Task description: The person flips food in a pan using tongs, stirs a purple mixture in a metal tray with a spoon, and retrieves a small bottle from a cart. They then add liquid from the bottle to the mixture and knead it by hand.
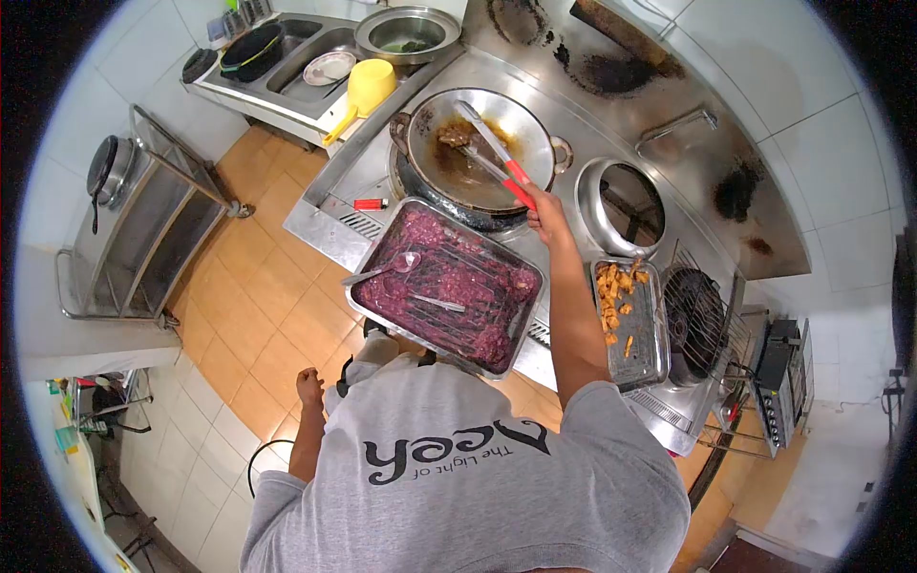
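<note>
My right hand (547,218) is closed around the red handles of metal tongs (492,143), which reach over a large wok (528,119). The arms of the tongs are spread apart. Near their tips lies a brown piece of food (453,137) in a shallow pool of brown oil. My left hand (309,386) hangs low beside my body with its fingers curled and nothing visible in them. Between me and the wok stands a metal tray (358,307) of dark red-purple minced-looking food (449,272). A spoon (406,262) and another metal utensil (437,304) rest in it.
Right of my forearm, a smaller tray (651,358) holds orange-brown fried pieces (611,296). Behind it are an open burner ring (619,205) and a wire grill rack (695,306). A red lighter (371,203) lies left of the wok. A yellow dipper (371,88) sits by the sink (291,72).
</note>
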A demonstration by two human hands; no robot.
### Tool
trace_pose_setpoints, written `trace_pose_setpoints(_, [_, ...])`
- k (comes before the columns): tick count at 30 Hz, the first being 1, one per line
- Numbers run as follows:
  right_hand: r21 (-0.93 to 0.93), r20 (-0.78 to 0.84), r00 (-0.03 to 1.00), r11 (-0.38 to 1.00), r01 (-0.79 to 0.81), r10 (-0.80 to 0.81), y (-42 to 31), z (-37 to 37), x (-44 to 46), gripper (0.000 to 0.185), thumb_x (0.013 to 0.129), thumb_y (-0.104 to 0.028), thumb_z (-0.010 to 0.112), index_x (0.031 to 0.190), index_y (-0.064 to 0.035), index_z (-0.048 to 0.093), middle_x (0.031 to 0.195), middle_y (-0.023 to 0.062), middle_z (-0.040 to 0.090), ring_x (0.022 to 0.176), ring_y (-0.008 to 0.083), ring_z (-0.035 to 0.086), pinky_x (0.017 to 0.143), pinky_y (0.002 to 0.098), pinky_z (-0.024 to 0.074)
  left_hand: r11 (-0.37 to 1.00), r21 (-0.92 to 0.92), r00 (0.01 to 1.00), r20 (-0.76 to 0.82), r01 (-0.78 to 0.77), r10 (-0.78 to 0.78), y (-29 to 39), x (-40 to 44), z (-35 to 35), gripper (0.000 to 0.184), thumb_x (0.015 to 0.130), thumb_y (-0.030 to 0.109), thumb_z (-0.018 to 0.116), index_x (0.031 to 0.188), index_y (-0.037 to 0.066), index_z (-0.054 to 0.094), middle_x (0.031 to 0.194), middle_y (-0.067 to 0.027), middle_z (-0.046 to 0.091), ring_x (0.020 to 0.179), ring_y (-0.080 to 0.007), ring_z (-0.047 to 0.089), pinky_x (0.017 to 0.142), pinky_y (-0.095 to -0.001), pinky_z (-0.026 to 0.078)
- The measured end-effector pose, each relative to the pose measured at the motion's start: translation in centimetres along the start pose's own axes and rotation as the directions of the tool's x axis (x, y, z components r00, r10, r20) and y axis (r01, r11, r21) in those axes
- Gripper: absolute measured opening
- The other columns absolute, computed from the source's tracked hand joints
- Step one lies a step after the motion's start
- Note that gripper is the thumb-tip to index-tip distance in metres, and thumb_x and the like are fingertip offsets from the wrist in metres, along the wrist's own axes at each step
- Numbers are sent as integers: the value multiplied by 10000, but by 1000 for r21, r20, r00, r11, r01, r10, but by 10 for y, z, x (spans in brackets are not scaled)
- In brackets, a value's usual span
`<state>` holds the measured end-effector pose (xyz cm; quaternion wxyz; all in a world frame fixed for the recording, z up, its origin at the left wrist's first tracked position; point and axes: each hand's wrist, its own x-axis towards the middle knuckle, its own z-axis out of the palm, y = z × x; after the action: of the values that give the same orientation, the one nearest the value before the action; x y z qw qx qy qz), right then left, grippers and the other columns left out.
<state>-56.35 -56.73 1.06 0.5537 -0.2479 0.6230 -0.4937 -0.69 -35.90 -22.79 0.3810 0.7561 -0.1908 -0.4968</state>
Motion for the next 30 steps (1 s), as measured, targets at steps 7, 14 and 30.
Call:
trace_pose_setpoints(7, [-191,-142,981,976,107,-136,13,31,20,395,762,-392,674,840,-7,642,593,8,538,411,64,382,363,230,287,1000,0,999,18,30,-30,2,-2,5,73,849,167,528,903,118,536,834,-24,542,606,-138,530,415,-218,360])
trace_pose_setpoints(14, [-578,-316,882,808,114,-350,17,66,-5,350,690,-344,700,955,-117,680,752,120,661,713,271,638,682,368,468,998,36,996,80,-52,49,-17,23,10,107,837,95,520,914,25,544,854,-81,555,764,-155,554,598,-299,536])
trace_pose_setpoints(30, [-707,-294,768,670,226,-569,36,76,-36,358,718,-282,688,985,-47,644,848,172,643,779,313,629,723,377,481,945,307,972,159,116,-171,24,21,22,151,864,230,560,963,122,524,864,-3,564,672,-148,557,512,-257,416])
